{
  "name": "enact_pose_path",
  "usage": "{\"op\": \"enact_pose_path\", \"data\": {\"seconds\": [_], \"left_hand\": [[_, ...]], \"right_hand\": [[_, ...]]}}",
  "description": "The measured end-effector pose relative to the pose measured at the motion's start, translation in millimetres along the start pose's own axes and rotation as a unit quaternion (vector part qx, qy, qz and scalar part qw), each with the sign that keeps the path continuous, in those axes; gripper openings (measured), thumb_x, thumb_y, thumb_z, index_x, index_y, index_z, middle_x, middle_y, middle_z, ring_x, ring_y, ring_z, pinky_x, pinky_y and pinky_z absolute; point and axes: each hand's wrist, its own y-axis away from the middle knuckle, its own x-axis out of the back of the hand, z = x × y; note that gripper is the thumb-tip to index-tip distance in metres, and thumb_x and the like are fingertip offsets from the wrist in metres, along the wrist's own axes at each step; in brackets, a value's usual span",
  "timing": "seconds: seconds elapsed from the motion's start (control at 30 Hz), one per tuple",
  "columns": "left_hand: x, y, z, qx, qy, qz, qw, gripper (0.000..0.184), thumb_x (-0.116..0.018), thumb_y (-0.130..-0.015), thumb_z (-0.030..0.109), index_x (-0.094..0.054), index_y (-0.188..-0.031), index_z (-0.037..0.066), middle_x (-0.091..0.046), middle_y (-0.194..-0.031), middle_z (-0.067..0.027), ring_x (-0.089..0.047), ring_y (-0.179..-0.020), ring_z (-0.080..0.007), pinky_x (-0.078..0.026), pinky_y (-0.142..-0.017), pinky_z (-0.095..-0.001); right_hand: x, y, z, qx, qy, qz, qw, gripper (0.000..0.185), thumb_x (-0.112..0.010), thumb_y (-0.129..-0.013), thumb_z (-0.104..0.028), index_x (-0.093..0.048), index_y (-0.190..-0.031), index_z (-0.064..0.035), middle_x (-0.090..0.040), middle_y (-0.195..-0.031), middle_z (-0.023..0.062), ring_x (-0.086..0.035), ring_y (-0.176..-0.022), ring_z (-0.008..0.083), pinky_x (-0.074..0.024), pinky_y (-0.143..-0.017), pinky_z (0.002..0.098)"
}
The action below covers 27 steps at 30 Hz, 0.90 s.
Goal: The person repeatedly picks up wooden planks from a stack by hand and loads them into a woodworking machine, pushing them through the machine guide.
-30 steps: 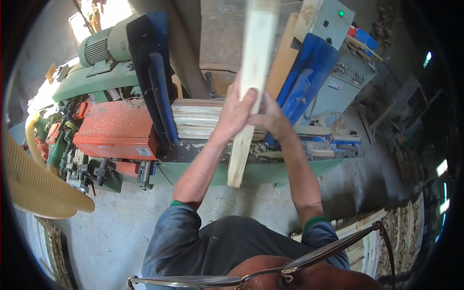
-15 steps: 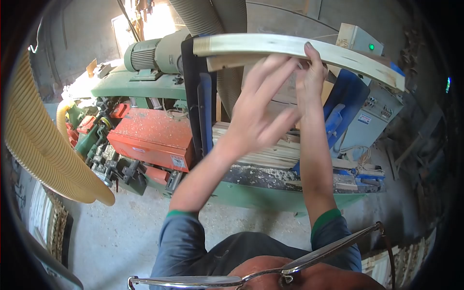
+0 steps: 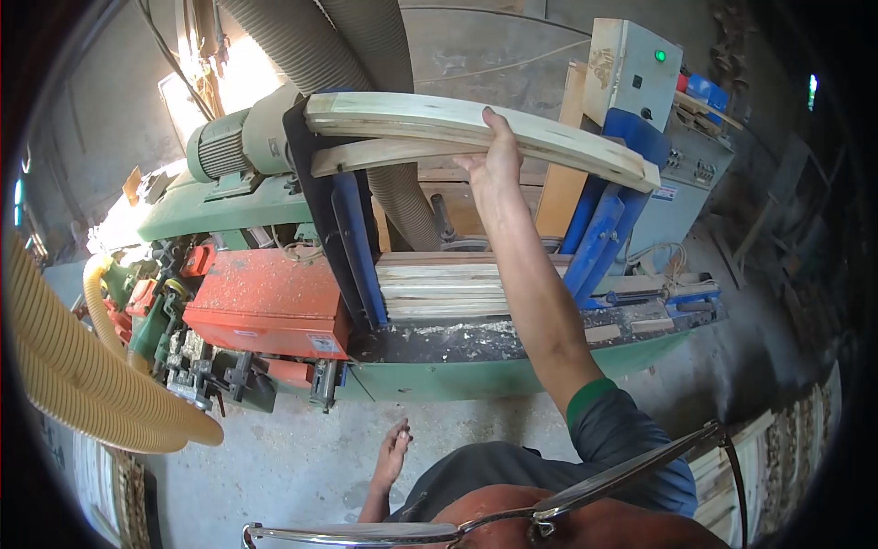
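Observation:
My right hand (image 3: pixel 498 160) is closed on a bundle of pale wooden slats (image 3: pixel 412 112), its thumb on top and its fingers underneath. The slats' left ends sit at a black upright guide (image 3: pixel 311 197); their right ends reach across a blue guide (image 3: pixel 599 233). Another wooden slat (image 3: pixel 384 154) slants just below the bundle, near my right fingers. Lower down, a stack of slats (image 3: pixel 444 288) lies between the guides. My left hand (image 3: pixel 393 453) hangs low by my body, holding nothing, fingers loosely bent and partly apart.
A green machine bed (image 3: pixel 439 380) runs in front of me, strewn with wood chips. To the left are a red cover (image 3: pixel 265 293), a motor (image 3: pixel 224 146) and a yellow hose (image 3: pixel 110 366). A control cabinet (image 3: pixel 631 73) with a green light stands right. More wood (image 3: pixel 768 457) lies lower right.
My left hand has let go of the slats and dropped to my side. The slats have come down against the guides, with my right hand still on them. The view has shifted.

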Motion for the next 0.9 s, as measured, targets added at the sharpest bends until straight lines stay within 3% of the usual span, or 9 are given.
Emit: {"op": "enact_pose_path", "data": {"seconds": [0.03, 0.2, 0.27, 0.33, 0.47, 0.5, 0.6, 0.83, 0.9], "left_hand": [[0.0, 4.9, -1.9, 0.058, 0.030, 0.022, 0.998, 0.069, -0.052, -0.103, 0.050, -0.045, -0.151, 0.001, -0.057, -0.140, -0.0214, -0.057, -0.126, -0.0290, -0.041, -0.110, -0.0406], [8.2, -10.8, -22.5, 0.038, -0.033, 0.011, 0.999, 0.073, -0.052, -0.102, 0.055, -0.047, -0.149, 0.000, -0.058, -0.137, -0.0192, -0.058, -0.124, -0.0268, -0.042, -0.108, -0.0395], [12.5, -22.1, -25.2, 0.032, -0.048, -0.006, 0.998, 0.073, -0.054, -0.101, 0.054, -0.047, -0.150, 0.000, -0.058, -0.139, -0.0193, -0.058, -0.124, -0.0261, -0.043, -0.107, -0.0394], [11.5, -25.4, -15.6, 0.033, -0.038, -0.024, 0.998, 0.073, -0.055, -0.101, 0.053, -0.046, -0.150, 0.000, -0.057, -0.141, -0.0198, -0.058, -0.124, -0.0265, -0.043, -0.107, -0.0393], [5.4, -38.7, -9.8, 0.042, -0.026, -0.038, 0.998, 0.074, -0.059, -0.100, 0.052, -0.044, -0.152, 0.002, -0.054, -0.146, -0.0206, -0.057, -0.125, -0.0269, -0.043, -0.107, -0.0389], [4.1, -40.2, -11.4, 0.041, -0.024, -0.043, 0.998, 0.074, -0.060, -0.099, 0.052, -0.044, -0.153, 0.003, -0.055, -0.145, -0.0201, -0.058, -0.124, -0.0265, -0.044, -0.106, -0.0383], [-2.0, -39.2, -12.0, 0.049, -0.029, -0.066, 0.996, 0.073, -0.060, -0.099, 0.051, -0.044, -0.153, 0.003, -0.054, -0.146, -0.0202, -0.057, -0.125, -0.0265, -0.044, -0.106, -0.0387], [-17.8, -22.5, -19.4, 0.068, -0.016, -0.076, 0.995, 0.075, -0.059, -0.099, 0.052, -0.043, -0.154, 0.004, -0.054, -0.147, -0.0212, -0.058, -0.125, -0.0268, -0.045, -0.104, -0.0392], [-19.9, -17.7, -19.9, 0.073, -0.023, -0.084, 0.994, 0.076, -0.058, -0.099, 0.054, -0.043, -0.154, 0.004, -0.054, -0.147, -0.0210, -0.058, -0.123, -0.0263, -0.046, -0.103, -0.0396]], "right_hand": [[-0.7, 1.3, -0.1, -0.006, 0.003, 0.009, 1.000, 0.065, -0.072, -0.089, -0.026, -0.044, -0.143, -0.0018, -0.047, -0.145, 0.0210, -0.045, -0.137, 0.0449, -0.0221, -0.110, 0.0770], [-8.8, -29.5, 6.9, -0.036, 0.022, 0.073, 0.996, 0.063, -0.069, -0.090, -0.025, -0.044, -0.143, -0.0011, -0.050, -0.142, 0.0218, -0.049, -0.134, 0.0430, -0.0216, -0.111, 0.0762], [-9.0, -38.9, 7.6, -0.062, -0.039, 0.007, 0.997, 0.062, -0.068, -0.091, -0.026, -0.044, -0.143, -0.0010, -0.053, -0.138, 0.0210, -0.054, -0.129, 0.0414, -0.0317, -0.110, 0.0718], [7.8, -64.1, 29.0, -0.006, -0.048, -0.007, 0.999, 0.060, -0.070, -0.090, -0.024, -0.044, -0.139, -0.0009, -0.056, -0.132, 0.0183, -0.057, -0.124, 0.0378, -0.0511, -0.099, 0.0594], [-9.8, -54.7, 21.0, -0.007, -0.084, 0.214, 0.973, 0.074, -0.079, -0.077, -0.005, -0.037, -0.138, 0.0042, -0.053, -0.130, 0.0203, -0.060, -0.114, 0.0339, -0.0567, -0.093, 0.0499], [-8.9, -47.3, 19.6, -0.012, -0.060, 0.220, 0.974, 0.087, -0.085, -0.071, -0.010, -0.031, -0.136, 0.0079, -0.048, -0.138, 0.0296, -0.056, -0.125, 0.0381, -0.0471, -0.112, 0.0456], [-4.3, -33.1, 23.3, -0.027, 0.018, 0.235, 0.971, 0.089, -0.083, -0.076, -0.025, -0.028, -0.139, 0.0064, -0.039, -0.143, 0.0293, -0.049, -0.132, 0.0404, -0.0426, -0.115, 0.0459], [39.2, -21.4, 51.2, -0.077, 0.097, 0.268, 0.955, 0.105, -0.083, -0.075, -0.028, -0.015, -0.146, 0.0085, -0.032, -0.147, 0.0300, -0.043, -0.136, 0.0416, -0.0415, -0.115, 0.0470], [55.2, -22.6, 64.9, -0.093, 0.169, 0.334, 0.923, 0.116, -0.084, -0.073, -0.027, -0.006, -0.149, 0.0105, -0.029, -0.149, 0.0302, -0.041, -0.138, 0.0420, -0.0420, -0.114, 0.0471]]}}
